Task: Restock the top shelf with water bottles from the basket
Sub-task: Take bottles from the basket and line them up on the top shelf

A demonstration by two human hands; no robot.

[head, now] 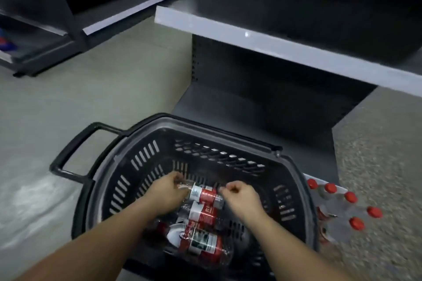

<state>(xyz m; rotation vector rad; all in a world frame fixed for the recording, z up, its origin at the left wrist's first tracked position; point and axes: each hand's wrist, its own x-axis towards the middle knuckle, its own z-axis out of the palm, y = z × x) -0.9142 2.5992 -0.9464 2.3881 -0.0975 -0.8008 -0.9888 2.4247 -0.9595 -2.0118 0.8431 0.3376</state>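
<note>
The dark basket (pixel 146 155) stands on the floor just before the grey shelf edge (pixel 285 50), with free floor at its left side. Inside it lie several water bottles. The far bottle (pixel 204 195) lies flat, its long axis going left to right. The left hand (pixel 170 189) curls its fingers round one end of it; the right hand (pixel 238 195) pinches the other end. Red-capped bottles (pixel 342 203) stand at the basket's right.

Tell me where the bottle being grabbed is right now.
In the head view, the bottle lies on its side at the far end of the basket, between the left hand and right hand.
</note>
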